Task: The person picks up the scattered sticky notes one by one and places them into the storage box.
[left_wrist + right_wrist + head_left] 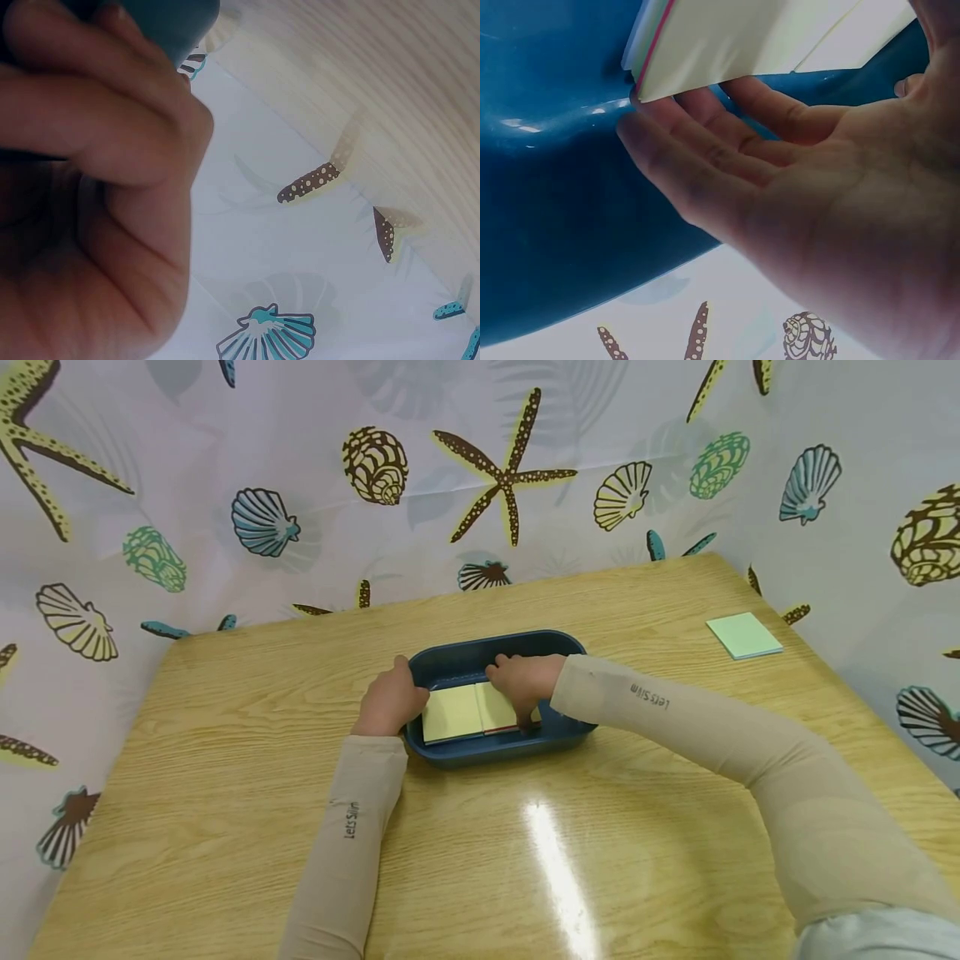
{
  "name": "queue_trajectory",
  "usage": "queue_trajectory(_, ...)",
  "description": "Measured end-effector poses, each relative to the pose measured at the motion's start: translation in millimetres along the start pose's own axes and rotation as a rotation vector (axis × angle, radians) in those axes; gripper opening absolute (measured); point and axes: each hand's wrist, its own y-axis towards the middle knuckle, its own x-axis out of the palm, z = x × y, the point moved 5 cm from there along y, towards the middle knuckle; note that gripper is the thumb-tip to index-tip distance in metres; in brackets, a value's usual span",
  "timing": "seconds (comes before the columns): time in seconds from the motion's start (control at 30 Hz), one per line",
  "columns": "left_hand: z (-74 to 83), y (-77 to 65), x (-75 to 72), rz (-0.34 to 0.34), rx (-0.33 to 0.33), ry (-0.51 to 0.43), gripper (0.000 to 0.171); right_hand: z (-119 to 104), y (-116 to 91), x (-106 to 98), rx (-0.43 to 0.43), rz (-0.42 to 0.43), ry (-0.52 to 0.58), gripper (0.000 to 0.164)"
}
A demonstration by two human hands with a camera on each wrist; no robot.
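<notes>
A dark blue oval bin stands on the table, with two pale yellow sticky note pads side by side inside. My left hand grips the bin's left rim, its curled fingers filling much of the left wrist view. Beside it in the bin lies the left pad. Reaching in from the right, my right hand spans the right pad, thumb at the near edge and fingers at the far one. In the right wrist view, fingertips touch the edge of this pad, which has a pink layer beneath.
A light green sticky note pad lies near the table's right edge. Behind and at the sides of the wooden table hangs a white cloth printed with shells and starfish.
</notes>
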Motion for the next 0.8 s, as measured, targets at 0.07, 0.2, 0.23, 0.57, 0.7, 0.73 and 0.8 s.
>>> queue_trajectory(0.07,0.0,0.1,0.0,0.000,-0.002,-0.001,0.070,0.1,0.0,0.0,0.003,-0.002,0.000,0.093)
queue_trajectory(0.2,0.4,-0.3,-0.2,0.003,-0.004,-0.001,0.069,0.3,0.0,0.5,0.006,0.000,0.000,0.094)
queue_trajectory(0.23,0.4,-0.3,-0.3,0.004,-0.004,-0.001,0.069,0.4,-0.5,0.4,0.006,0.002,0.000,0.094)
queue_trajectory(0.57,2.3,0.3,0.2,0.008,0.001,0.010,0.070,10.0,-26.6,-22.9,-0.103,0.219,0.164,0.079)
queue_trajectory(0.7,1.6,0.7,0.5,0.006,0.003,0.004,0.069,35.1,-43.7,-41.6,-0.134,0.458,0.388,0.046)
queue_trajectory(0.73,1.4,0.6,0.7,0.004,0.003,0.004,0.069,45.3,-47.2,-44.9,-0.121,0.525,0.435,0.038)
queue_trajectory(0.8,1.2,0.3,1.3,0.001,0.002,0.004,0.069,70.3,-53.5,-47.6,-0.061,0.665,0.525,0.027)
